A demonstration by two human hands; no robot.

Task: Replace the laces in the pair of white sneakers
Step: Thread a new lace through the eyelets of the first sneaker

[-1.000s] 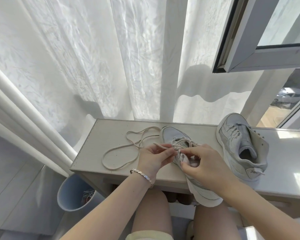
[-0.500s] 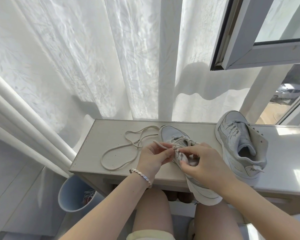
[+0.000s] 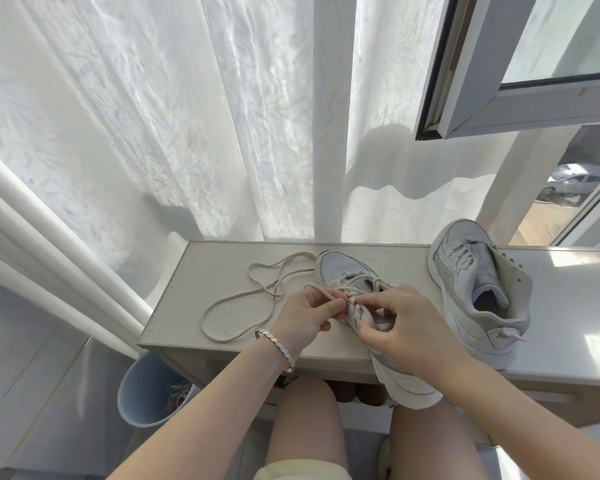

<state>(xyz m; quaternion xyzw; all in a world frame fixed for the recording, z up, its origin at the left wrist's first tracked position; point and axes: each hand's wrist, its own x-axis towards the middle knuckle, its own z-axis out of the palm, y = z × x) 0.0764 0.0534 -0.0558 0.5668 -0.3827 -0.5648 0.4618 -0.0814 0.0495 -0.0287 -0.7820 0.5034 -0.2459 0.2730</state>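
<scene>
Your left hand (image 3: pixel 303 315) pinches the lace (image 3: pixel 321 292) tip just left of the shoe (image 3: pixel 340 268) your right hand (image 3: pixel 406 327) grips.

Super bright, backlit by daylight through the sheer white crinkled curtain (image 3: pixel 136 116) and open grey-framed window (image 3: pixel 482 98). Blown-out glare patches on the glossy white ledge (image 3: pixel 568 306). Soft shadows only. Bent hard at the edges, wide-angle style, slightly soft overall.
</scene>
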